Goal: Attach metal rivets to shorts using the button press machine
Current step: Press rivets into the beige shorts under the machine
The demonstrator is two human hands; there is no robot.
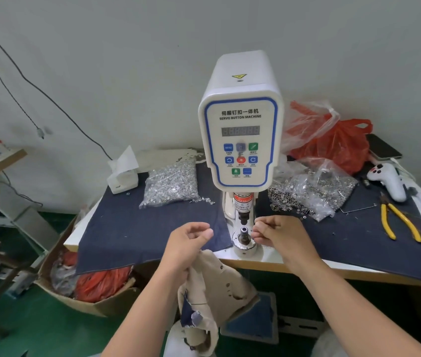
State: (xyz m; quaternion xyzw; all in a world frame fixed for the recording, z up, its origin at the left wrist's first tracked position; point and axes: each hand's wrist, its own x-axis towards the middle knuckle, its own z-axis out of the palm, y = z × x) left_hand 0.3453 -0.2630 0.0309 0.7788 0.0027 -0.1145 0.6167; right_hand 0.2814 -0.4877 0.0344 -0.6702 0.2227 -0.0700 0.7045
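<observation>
Loading the lower die (243, 231): my right hand (279, 234) pinched a rivet beside it, left hand (190, 243) gripped the beige shorts (214, 284); seating came next.

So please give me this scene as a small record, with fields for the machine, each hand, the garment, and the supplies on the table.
machine: white servo button machine, lower die bare
left hand: left hand grips beige shorts hanging below the table edge
right hand: right hand beside the die, fingertips pinched; any rivet is too small to tell
supplies: two clear bags of metal parts on dark cloth
tools: yellow-handled pliers
</observation>
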